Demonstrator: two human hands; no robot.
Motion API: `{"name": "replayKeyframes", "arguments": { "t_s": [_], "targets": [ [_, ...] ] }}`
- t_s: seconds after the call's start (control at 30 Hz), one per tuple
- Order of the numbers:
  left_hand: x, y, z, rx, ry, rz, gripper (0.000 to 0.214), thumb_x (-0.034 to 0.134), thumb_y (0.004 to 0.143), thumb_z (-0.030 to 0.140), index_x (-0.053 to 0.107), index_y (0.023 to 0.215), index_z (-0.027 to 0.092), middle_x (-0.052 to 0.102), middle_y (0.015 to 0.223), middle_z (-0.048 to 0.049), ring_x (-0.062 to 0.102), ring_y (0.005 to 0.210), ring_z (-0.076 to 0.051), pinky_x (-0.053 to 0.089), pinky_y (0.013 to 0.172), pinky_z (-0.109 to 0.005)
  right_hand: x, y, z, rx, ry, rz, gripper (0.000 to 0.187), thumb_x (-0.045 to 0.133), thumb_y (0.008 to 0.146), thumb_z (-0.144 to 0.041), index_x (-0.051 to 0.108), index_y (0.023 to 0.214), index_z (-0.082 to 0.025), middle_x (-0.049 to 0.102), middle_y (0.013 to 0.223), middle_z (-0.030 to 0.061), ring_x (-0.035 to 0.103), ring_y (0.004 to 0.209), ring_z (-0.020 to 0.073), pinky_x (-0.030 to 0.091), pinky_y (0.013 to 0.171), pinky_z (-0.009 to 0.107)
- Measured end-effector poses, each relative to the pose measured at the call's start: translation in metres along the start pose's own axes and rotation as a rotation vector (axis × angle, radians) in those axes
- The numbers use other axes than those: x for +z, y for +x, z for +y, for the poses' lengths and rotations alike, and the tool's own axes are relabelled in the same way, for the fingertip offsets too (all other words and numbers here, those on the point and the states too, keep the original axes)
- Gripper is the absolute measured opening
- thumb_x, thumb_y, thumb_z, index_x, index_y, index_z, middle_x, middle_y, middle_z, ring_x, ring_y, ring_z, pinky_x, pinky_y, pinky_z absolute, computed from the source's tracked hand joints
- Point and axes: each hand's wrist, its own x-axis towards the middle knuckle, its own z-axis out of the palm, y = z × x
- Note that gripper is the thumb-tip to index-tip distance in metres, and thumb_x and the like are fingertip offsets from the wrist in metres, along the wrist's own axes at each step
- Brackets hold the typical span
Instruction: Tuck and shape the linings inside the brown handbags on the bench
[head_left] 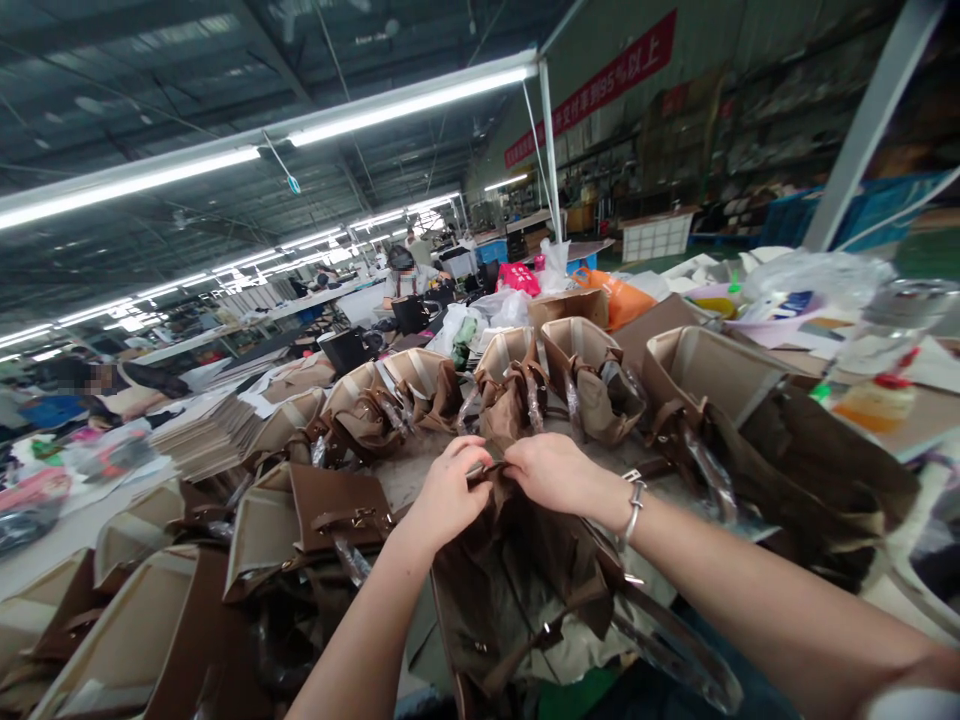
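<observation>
Brown handbag (517, 570), soft and dark, is seen at the near middle, just under two bare hands. At its top, a fold of fabric is pinched between the thumb and fingers of the left hand (454, 490) and of the right hand (555, 475), which are held close together. A silver bracelet (636, 510) is worn on the right wrist. At the handbag's right side, a handle (690, 655) is wrapped in clear plastic.

To the handbag's left, stiff open bags (217, 620) with cream linings are crowded together; to its right, a larger bag (810, 470) is spread open. Just beyond it, a curved row of similar bags (499, 400) is lined up. Beyond these, a stack of flat boards (206, 430) is placed to the handbag's left, and a bottle of amber liquid (874, 402) to its right. Farther behind it, an orange plastic bag (619, 298) and a pink bag (517, 278) are seen. Well beyond the handbag, another person (427, 275) is partly hidden by clutter, and a red banner (592, 90) is hung high to its right.
</observation>
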Motion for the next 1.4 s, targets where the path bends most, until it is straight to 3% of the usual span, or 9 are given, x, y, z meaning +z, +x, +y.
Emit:
{"name": "replayKeyframes", "arguments": {
  "t_s": [0.3,0.47,0.73,1.2,1.4],
  "targets": [
    [0.006,0.001,-0.003,0.036,0.074,-0.029,0.004,0.065,0.072,0.017,0.063,0.073,0.020,0.057,0.109,-0.0061,0.058,0.099,-0.019,0.046,0.090,-0.033,0.003,0.000,0.001,0.041,0.016,-0.053,0.025,0.040,0.089,-0.028,0.064,0.083,-0.020,0.068,0.085,0.0053,0.062,0.081,0.0179,0.041,0.069,0.024],
    [0.005,0.001,0.002,0.032,0.058,0.007,0.022,0.067,0.071,0.020,0.052,0.056,0.017,0.061,0.096,-0.0040,0.059,0.085,-0.015,0.047,0.077,-0.028,0.001,-0.001,0.002,0.046,0.019,-0.033,0.026,0.041,0.089,-0.028,0.064,0.081,-0.020,0.068,0.083,0.0049,0.062,0.079,0.0178,0.042,0.068,0.025],
    [0.005,0.002,-0.002,-0.058,0.204,0.068,0.017,0.063,0.075,0.018,0.052,0.062,0.018,0.057,0.066,0.0002,0.054,0.065,-0.013,0.041,0.062,-0.025,0.003,-0.001,0.001,0.066,0.021,-0.013,0.027,0.042,0.090,-0.032,0.065,0.079,-0.020,0.068,0.082,0.0050,0.063,0.079,0.0185,0.043,0.068,0.025],
    [0.011,0.006,0.001,-0.100,0.320,0.058,0.023,0.063,0.073,0.018,0.049,0.056,0.017,0.053,0.064,0.0005,0.051,0.062,-0.013,0.037,0.061,-0.025,-0.003,-0.002,0.000,0.108,0.029,-0.039,0.037,0.038,0.092,-0.044,0.064,0.082,-0.019,0.068,0.083,0.0064,0.064,0.082,0.0198,0.044,0.068,0.026],
    [0.008,0.007,0.001,-0.114,0.269,0.040,0.021,0.063,0.072,0.014,0.050,0.056,0.017,0.054,0.064,0.0006,0.052,0.062,-0.013,0.038,0.061,-0.025,-0.005,0.007,0.003,0.013,0.063,0.000,0.022,0.048,0.087,-0.037,0.065,0.088,-0.023,0.069,0.087,0.0039,0.063,0.085,0.0200,0.044,0.070,0.026]
  ]
}}
